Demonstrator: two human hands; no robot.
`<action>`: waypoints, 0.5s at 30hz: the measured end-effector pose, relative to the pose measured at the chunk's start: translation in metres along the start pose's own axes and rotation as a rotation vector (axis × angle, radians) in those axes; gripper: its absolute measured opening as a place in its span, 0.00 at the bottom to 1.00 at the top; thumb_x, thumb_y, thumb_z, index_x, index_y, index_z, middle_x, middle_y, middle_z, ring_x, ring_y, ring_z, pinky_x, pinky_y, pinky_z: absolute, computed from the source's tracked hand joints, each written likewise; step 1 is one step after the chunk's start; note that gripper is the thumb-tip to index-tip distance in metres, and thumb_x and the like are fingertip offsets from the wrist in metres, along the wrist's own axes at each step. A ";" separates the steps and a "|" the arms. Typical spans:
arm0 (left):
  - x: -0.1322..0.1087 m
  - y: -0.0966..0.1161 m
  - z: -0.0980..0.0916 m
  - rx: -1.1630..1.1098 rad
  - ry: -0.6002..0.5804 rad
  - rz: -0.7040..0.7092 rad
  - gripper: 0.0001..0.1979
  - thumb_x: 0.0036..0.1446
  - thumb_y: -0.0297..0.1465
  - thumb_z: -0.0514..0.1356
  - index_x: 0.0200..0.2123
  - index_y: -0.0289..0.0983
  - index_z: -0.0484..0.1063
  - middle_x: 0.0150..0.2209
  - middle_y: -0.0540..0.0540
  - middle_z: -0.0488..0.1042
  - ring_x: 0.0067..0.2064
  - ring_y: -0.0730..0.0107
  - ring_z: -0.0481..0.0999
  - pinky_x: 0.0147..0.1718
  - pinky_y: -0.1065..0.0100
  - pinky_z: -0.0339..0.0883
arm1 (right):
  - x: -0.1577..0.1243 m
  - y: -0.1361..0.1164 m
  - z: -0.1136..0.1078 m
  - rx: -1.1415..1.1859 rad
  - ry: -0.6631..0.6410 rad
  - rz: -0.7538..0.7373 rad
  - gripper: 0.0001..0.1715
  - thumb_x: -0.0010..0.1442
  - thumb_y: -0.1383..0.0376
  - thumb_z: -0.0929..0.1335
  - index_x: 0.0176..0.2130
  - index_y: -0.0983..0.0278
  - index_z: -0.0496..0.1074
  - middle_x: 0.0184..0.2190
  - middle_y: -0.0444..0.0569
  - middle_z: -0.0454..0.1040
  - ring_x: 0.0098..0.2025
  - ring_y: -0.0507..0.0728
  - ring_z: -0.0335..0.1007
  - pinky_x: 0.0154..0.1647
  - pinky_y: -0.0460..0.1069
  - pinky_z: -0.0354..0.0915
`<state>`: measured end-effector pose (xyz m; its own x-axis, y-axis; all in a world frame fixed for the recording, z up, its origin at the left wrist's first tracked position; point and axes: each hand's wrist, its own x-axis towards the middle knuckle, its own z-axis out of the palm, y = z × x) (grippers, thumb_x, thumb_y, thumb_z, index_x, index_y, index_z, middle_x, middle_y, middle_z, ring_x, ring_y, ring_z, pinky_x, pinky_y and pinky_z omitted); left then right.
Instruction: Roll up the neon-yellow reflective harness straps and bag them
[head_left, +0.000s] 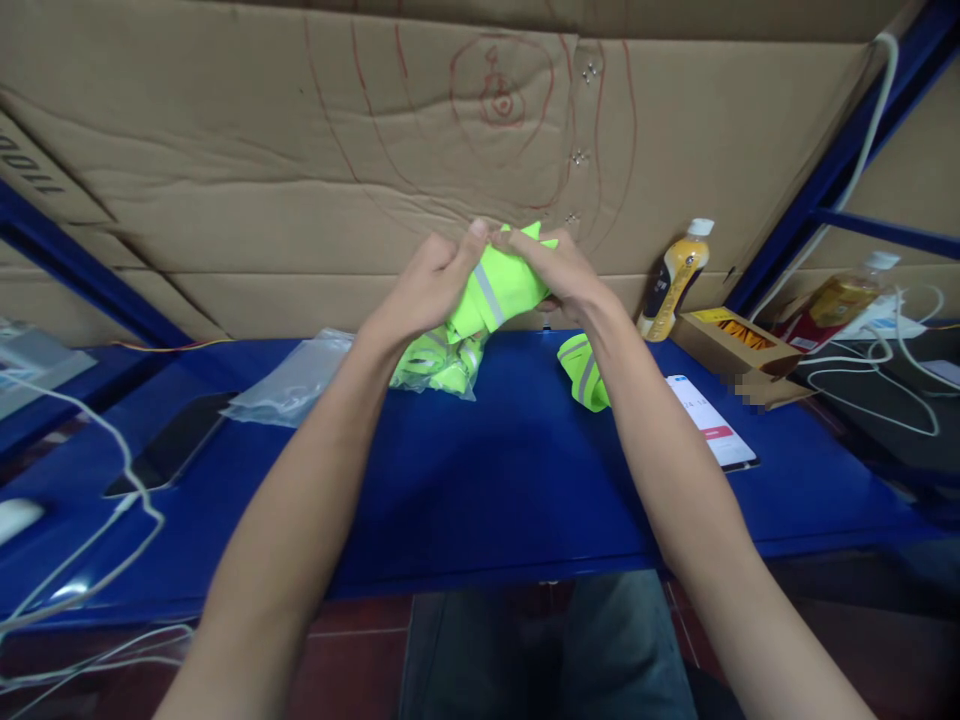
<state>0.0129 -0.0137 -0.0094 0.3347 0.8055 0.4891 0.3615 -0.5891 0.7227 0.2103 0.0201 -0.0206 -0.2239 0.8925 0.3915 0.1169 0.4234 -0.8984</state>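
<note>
Folding looks like the step in hand: left hand (427,285) and right hand (559,270) both pinch a neon vest (499,285), held in the air above the blue table (480,470) at 12 o'clock. Bagged vests (439,365) lie at 11, a rolled one (585,372) at 1. Pressing the fold flat seems next, which calls for firm fingertips
</note>
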 end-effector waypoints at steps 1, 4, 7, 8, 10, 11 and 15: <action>0.001 -0.004 0.000 -0.060 -0.040 -0.053 0.41 0.70 0.71 0.54 0.24 0.40 0.70 0.22 0.44 0.71 0.22 0.64 0.73 0.21 0.63 0.64 | 0.000 0.000 0.003 -0.006 0.013 -0.021 0.42 0.55 0.25 0.77 0.34 0.59 0.74 0.31 0.53 0.77 0.41 0.67 0.83 0.37 0.63 0.85; 0.003 -0.017 -0.004 -0.262 -0.186 -0.220 0.38 0.68 0.70 0.60 0.34 0.39 0.79 0.27 0.41 0.79 0.25 0.58 0.81 0.23 0.60 0.74 | 0.001 0.002 0.008 -0.057 0.045 -0.117 0.39 0.55 0.29 0.79 0.30 0.59 0.71 0.31 0.52 0.76 0.42 0.66 0.81 0.40 0.61 0.84; 0.004 -0.026 -0.007 -0.431 -0.315 -0.320 0.36 0.65 0.69 0.64 0.44 0.39 0.82 0.35 0.37 0.84 0.32 0.51 0.86 0.29 0.56 0.81 | 0.001 0.001 0.006 -0.174 0.073 -0.205 0.38 0.56 0.31 0.79 0.29 0.58 0.69 0.28 0.48 0.72 0.41 0.64 0.79 0.41 0.60 0.83; 0.005 -0.027 -0.008 -0.464 -0.344 -0.342 0.37 0.65 0.69 0.64 0.46 0.39 0.82 0.38 0.36 0.85 0.34 0.49 0.87 0.30 0.55 0.82 | 0.001 0.000 0.005 -0.216 0.084 -0.227 0.37 0.56 0.32 0.80 0.29 0.58 0.68 0.28 0.47 0.70 0.42 0.64 0.78 0.41 0.59 0.82; 0.004 -0.025 -0.007 -0.467 -0.365 -0.359 0.39 0.64 0.71 0.62 0.48 0.39 0.82 0.38 0.35 0.85 0.35 0.47 0.88 0.31 0.54 0.82 | -0.002 -0.004 0.003 -0.278 0.095 -0.258 0.36 0.55 0.34 0.81 0.30 0.58 0.68 0.27 0.45 0.68 0.43 0.64 0.77 0.41 0.57 0.81; 0.004 -0.022 -0.006 -0.443 -0.355 -0.352 0.41 0.64 0.72 0.61 0.48 0.39 0.81 0.36 0.36 0.84 0.35 0.47 0.87 0.30 0.54 0.82 | -0.003 -0.006 0.003 -0.293 0.100 -0.270 0.36 0.55 0.35 0.81 0.30 0.58 0.67 0.28 0.45 0.67 0.44 0.64 0.76 0.41 0.56 0.80; 0.006 -0.011 0.000 -0.307 -0.217 -0.248 0.40 0.68 0.71 0.55 0.43 0.39 0.79 0.30 0.41 0.77 0.31 0.55 0.83 0.30 0.59 0.76 | -0.004 -0.009 0.001 -0.277 0.128 -0.298 0.36 0.59 0.34 0.79 0.30 0.58 0.67 0.31 0.48 0.69 0.48 0.65 0.77 0.44 0.56 0.80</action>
<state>0.0109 -0.0029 -0.0144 0.4572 0.8683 0.1923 0.1899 -0.3065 0.9327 0.2088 0.0129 -0.0145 -0.1674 0.7295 0.6632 0.3243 0.6760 -0.6617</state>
